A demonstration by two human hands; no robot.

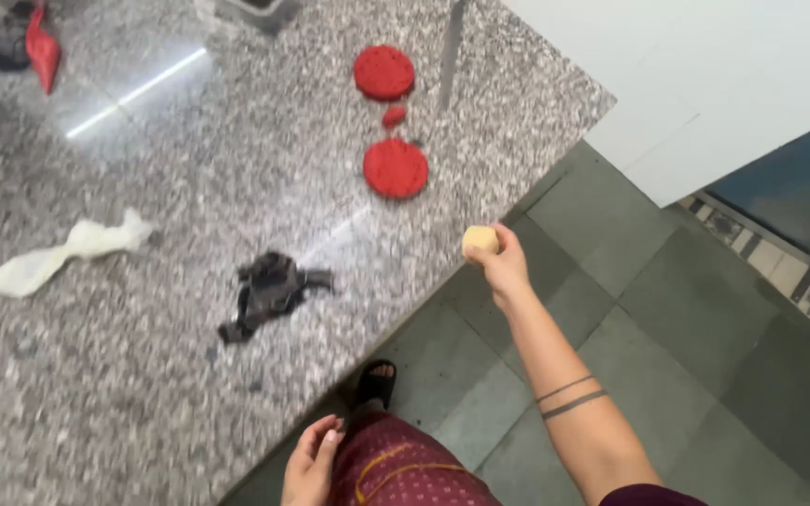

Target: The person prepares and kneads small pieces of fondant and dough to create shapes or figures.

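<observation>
R hand (pixel 503 267) is closed around a small pale yellow lump (pixel 480 240), maybe dough or a sponge piece, can't tell which. It's pinched in the fingertips, arm stretched out, so the lump sits in the air right at the edge of the granite counter (pixel 189 375), over the grey tiled floor (pixel 667 319). L hand (pixel 309 464) hangs loose by the maroon trousers (pixel 405 473), fingers relaxed, holding nothing.

On the counter near the lump: two red round pads (pixel 396 169) w/ a small red bit (pixel 393 116) between them. Further left a dark crumpled rag (pixel 269 290), then a white twisted cloth (pixel 63 253). Red scoop-like thing (pixel 42 49) at far top left.

Risk, as I judge it: the grip is fingertips only and beyond the counter edge, so any slip drops the lump to the floor, not the counter.
</observation>
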